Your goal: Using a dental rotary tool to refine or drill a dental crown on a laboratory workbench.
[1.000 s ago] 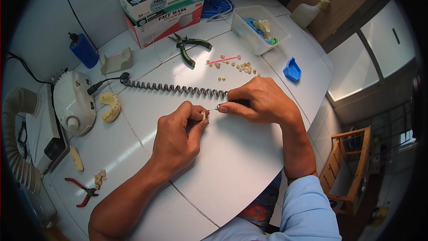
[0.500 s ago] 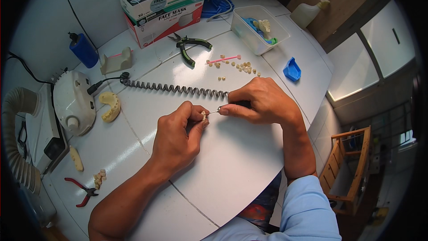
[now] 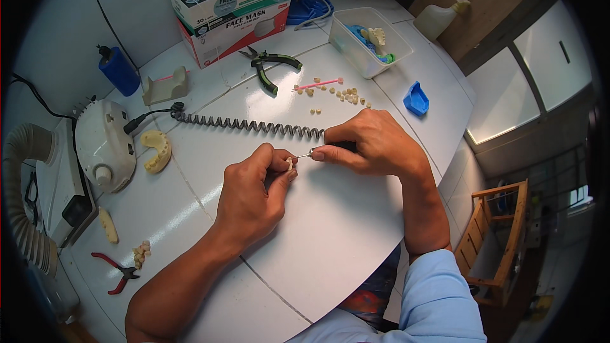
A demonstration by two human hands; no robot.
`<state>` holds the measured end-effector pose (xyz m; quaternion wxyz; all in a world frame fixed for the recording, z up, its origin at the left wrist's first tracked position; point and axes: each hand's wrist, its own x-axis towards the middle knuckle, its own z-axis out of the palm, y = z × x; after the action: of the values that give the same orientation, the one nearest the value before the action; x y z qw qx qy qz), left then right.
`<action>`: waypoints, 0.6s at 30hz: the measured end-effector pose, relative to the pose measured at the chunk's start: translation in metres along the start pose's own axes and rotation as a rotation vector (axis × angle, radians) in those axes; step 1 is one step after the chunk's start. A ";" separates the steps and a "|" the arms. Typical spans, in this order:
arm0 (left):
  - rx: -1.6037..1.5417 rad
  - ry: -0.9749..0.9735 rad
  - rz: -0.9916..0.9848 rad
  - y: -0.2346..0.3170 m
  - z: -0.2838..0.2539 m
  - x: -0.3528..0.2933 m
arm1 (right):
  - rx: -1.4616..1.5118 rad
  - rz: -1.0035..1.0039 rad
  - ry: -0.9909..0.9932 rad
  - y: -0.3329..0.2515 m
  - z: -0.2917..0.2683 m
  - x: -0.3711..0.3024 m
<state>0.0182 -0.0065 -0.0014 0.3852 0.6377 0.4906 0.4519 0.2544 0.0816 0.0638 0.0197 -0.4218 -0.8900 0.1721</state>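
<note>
Pinched between the thumb and fingers of my left hand (image 3: 251,194) is a small cream artificial tooth (image 3: 290,164), partly covered by the fingertips. My right hand (image 3: 378,145) grips a rotary handpiece (image 3: 311,153), most of whose body is hidden inside the fingers. Its thin metal bit points left and reaches the tooth; whether it touches, I cannot tell. A dark coiled cord (image 3: 254,126) stretches from my right hand toward the white control unit (image 3: 105,152) at the left. Both hands are close together over the white tiled table (image 3: 337,235).
Loose teeth (image 3: 348,95), a pink stick (image 3: 321,84) and green-black pliers (image 3: 270,67) lie beyond my hands. A plastic tub (image 3: 372,57) and blue tray (image 3: 416,98) stand far right. Left are a dental cast (image 3: 157,151), red-handled cutters (image 3: 121,273) and a ribbed hose (image 3: 25,197).
The handpiece tip has shifted very slightly up and left against the tooth. Both hands otherwise keep nearly the same place and grip.
</note>
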 end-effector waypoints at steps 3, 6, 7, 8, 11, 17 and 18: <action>0.001 -0.010 -0.016 0.001 -0.001 0.000 | -0.001 -0.029 -0.015 0.000 -0.001 -0.001; 0.002 -0.013 -0.014 0.002 -0.001 0.000 | 0.000 -0.018 0.015 -0.001 -0.001 -0.001; 0.003 -0.013 -0.015 0.001 -0.001 0.000 | 0.008 -0.031 0.017 0.001 0.001 -0.001; 0.002 -0.011 -0.015 0.001 -0.001 0.000 | 0.016 -0.044 0.018 0.002 0.002 -0.001; 0.002 -0.007 -0.011 0.001 -0.001 -0.001 | 0.003 -0.007 0.005 -0.002 -0.001 -0.001; -0.002 -0.005 -0.003 0.000 -0.001 0.000 | -0.008 -0.016 0.008 -0.001 0.001 0.000; -0.001 -0.001 0.003 0.000 -0.001 0.000 | -0.008 -0.015 0.009 0.000 0.000 -0.001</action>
<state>0.0174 -0.0066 -0.0014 0.3850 0.6385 0.4894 0.4523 0.2546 0.0809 0.0635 0.0232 -0.4159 -0.8937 0.1665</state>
